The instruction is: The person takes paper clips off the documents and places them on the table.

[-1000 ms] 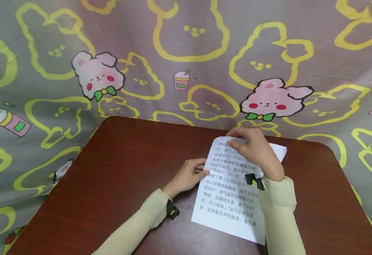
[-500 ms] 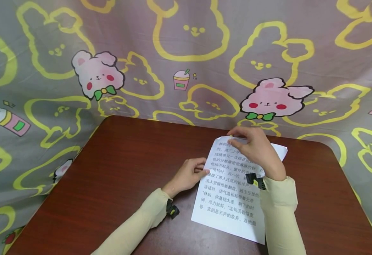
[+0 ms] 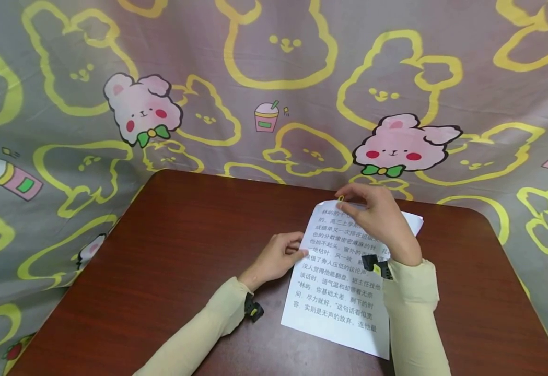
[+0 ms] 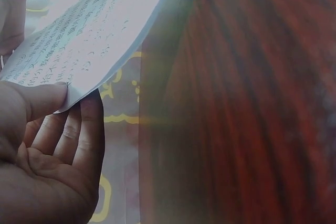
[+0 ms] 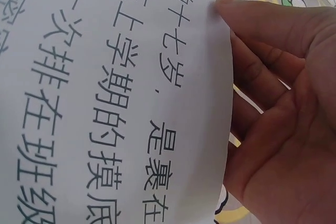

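Note:
Printed sheets of paper (image 3: 335, 292) with large Chinese characters are held tilted up off the brown table. A second edge shows at their upper right corner. My left hand (image 3: 276, 258) pinches the left edge, with its thumb (image 4: 50, 98) on the printed face and the fingers behind. At the top edge, my right hand (image 3: 377, 216) pinches the sheets between thumb (image 5: 262, 22) and fingers, the thumb tip near the first printed line. A small yellow loop (image 3: 341, 198), resembling a paper clip, shows at its fingertips in the head view; its lower part is hidden.
The brown wooden table (image 3: 175, 250) extends to both sides of the paper. Behind it and at the left hangs a grey curtain (image 3: 302, 109) with yellow outlines and pink rabbits. Black wrist cameras (image 3: 253, 309) sit at both cuffs.
My right hand has lifted slightly at the top edge, uncovering more of the first printed lines. The yellow loop shows more clearly there. The left hand keeps its place.

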